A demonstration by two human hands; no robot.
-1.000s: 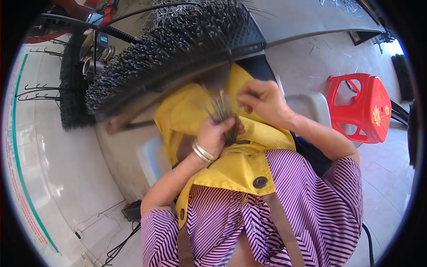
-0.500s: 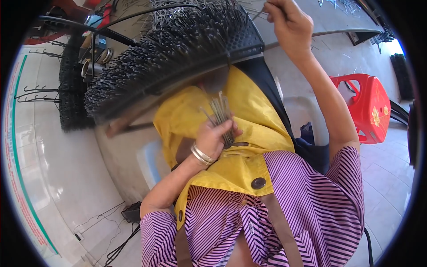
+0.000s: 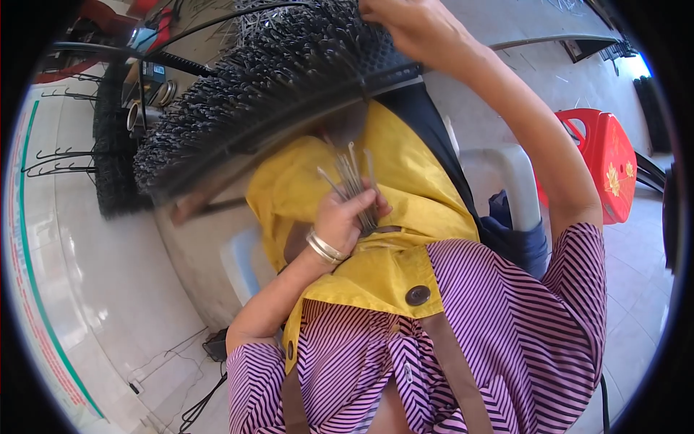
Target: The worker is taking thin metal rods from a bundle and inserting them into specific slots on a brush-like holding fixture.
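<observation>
Thin greyish rods (image 3: 351, 178) lie bundled in the left grip (image 3: 347, 219), far ends fanned.

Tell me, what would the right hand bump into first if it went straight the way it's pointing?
Probably the packed black rods in the dark perforated rack. The right hand points leftward at them. Depth is unclear from this view, so it might be touching them now.

- Poster (image 3: 36, 318): rows of red print (image 3: 50, 347) beside a green stripe, too small to read.
- Box (image 3: 148, 78): small pale label (image 3: 158, 70), unreadable.
</observation>
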